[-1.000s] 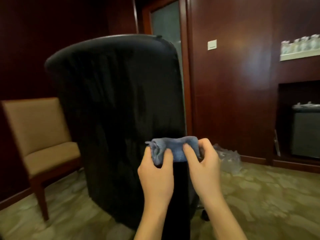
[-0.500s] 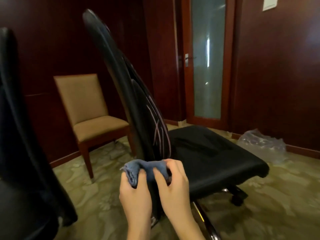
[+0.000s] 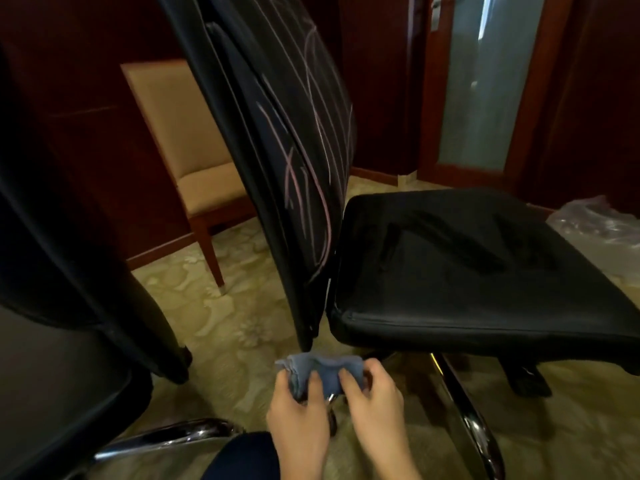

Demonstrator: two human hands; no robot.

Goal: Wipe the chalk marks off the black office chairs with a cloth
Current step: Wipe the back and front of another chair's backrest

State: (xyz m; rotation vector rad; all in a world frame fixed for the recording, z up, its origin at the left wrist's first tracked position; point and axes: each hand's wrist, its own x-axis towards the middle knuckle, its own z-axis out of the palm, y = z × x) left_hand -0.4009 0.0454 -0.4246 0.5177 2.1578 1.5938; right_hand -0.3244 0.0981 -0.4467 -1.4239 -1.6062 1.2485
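Note:
A black office chair stands in front of me, seen from its side, its seat [image 3: 467, 271] pointing right. Pink and white chalk lines [image 3: 311, 140] run down the front of its backrest [image 3: 249, 109]. Both my hands hold a folded blue cloth [image 3: 322, 372] low in the view, just below the bottom of the backrest. My left hand [image 3: 299, 420] grips its left part and my right hand [image 3: 375, 407] its right part. A second black office chair [image 3: 62, 278] fills the left edge.
A tan upholstered wooden chair [image 3: 187, 147] stands against the dark wood wall behind the backrest. A frosted glass door [image 3: 485, 81] is at the back right. Crumpled clear plastic [image 3: 595, 220] lies on the patterned carpet at the right. Chrome chair legs [image 3: 471, 420] spread near my hands.
My view has swung around from behind the chair to its side and dropped lower. The chalk-marked front of the backrest has come into sight. Both hands keep hold of the cloth.

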